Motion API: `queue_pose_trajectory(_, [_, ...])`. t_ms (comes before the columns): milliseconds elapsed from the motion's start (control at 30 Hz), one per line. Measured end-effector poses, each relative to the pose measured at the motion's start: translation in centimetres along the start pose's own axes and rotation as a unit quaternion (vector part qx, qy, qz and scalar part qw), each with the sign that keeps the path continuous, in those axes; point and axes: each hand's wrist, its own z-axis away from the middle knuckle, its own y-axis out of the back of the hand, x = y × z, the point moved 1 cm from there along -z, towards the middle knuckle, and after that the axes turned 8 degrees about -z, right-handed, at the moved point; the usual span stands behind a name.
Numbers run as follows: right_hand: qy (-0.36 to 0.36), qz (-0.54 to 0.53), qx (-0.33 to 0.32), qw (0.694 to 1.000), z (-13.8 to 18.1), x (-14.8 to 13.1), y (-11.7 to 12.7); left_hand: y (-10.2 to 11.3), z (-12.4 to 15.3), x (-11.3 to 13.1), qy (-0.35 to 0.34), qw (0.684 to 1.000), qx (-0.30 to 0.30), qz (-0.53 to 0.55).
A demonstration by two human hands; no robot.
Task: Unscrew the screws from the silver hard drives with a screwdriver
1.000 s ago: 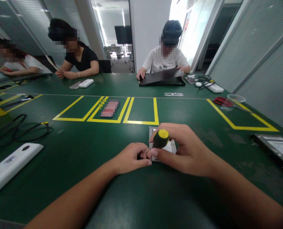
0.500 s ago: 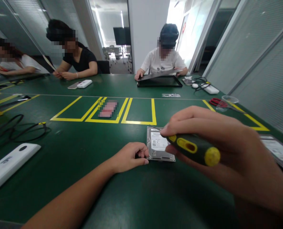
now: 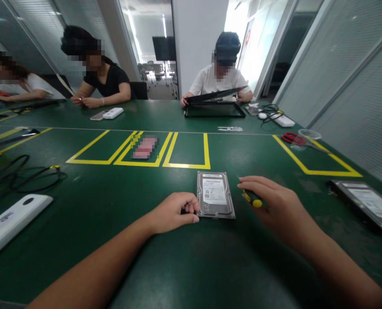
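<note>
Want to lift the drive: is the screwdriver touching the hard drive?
Apart. Head view shows bare green table between the hard drive and the screwdriver in the right hand.

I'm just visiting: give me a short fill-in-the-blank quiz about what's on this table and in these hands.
The hard drive lies flat on the ____ table.
The left hand rests at the drive's near ____ corner.
The right hand holds a screwdriver with a black and ____ handle.
Missing words: green; left; yellow.
</note>
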Motion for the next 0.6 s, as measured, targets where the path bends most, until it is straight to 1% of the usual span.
queue_pose_trajectory(67, [-0.013, 0.038, -0.021, 0.999, 0.8, 1.6, -1.1, 0.0, 0.0, 0.0, 0.001, 1.0, 0.0, 0.004])
queue_pose_trajectory(133, [-0.028, 0.07, -0.055, 0.996, 1.4, 2.9, -2.0, 0.0, 0.0, 0.0, 0.004, 1.0, 0.0, 0.005])
queue_pose_trajectory(200, [-0.04, 0.098, -0.088, 0.991, 1.9, 3.8, -2.5, 0.0, 0.0, 0.1, 0.005, 1.0, 0.0, 0.004])
queue_pose_trajectory(267, [-0.048, 0.12, -0.106, 0.986, 2.2, 4.5, -2.8, 0.0, 0.0, 0.1, 0.006, 1.0, 0.001, 0.001])
queue_pose_trajectory(400, [-0.056, 0.153, -0.139, 0.977, 2.5, 5.0, -3.2, 0.0, 0.1, 0.2, 0.007, 1.0, -0.001, -0.002])
queue_pose_trajectory(500, [-0.062, 0.171, -0.173, 0.968, 2.5, 4.6, -3.4, 0.1, 0.1, 0.3, 0.009, 1.0, -0.007, 0.01])
queue_pose_trajectory(600, [-0.071, 0.179, -0.185, 0.964, 2.5, 4.2, -3.4, 0.2, 0.2, 0.5, 0.008, 1.0, -0.007, 0.023])
